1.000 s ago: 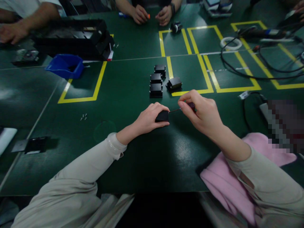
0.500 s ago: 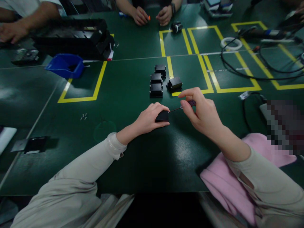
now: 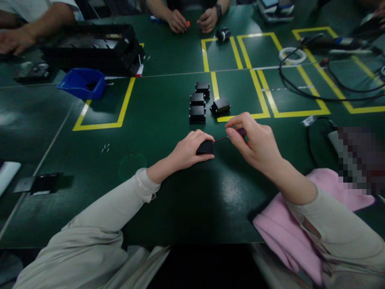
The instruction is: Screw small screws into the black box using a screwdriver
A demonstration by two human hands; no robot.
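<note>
My left hand [image 3: 192, 149] is closed around a small black box [image 3: 205, 147] on the green table, thumb on the near side and fingers over the far side. In my right hand [image 3: 252, 138] is a screwdriver [image 3: 241, 131] with a dark handle, pinched between thumb and fingers. Its thin shaft slants down to the left, and the tip meets the right side of the box. Beyond my hands stand several similar black boxes [image 3: 197, 113] in a short column, with another box [image 3: 221, 106] beside them to the right.
Several small screws [image 3: 105, 148] lie on the left. A blue bin [image 3: 82, 83] and a long black housing [image 3: 93, 50] stand behind them. A pink cloth [image 3: 285, 224] lies under my right forearm. Cables [image 3: 300, 96] spread at the right. Across the table are a co-worker's hands [image 3: 208, 20].
My right hand has shifted very slightly, its fingers turning a little on the screwdriver handle. My left hand and the box stay in place.
</note>
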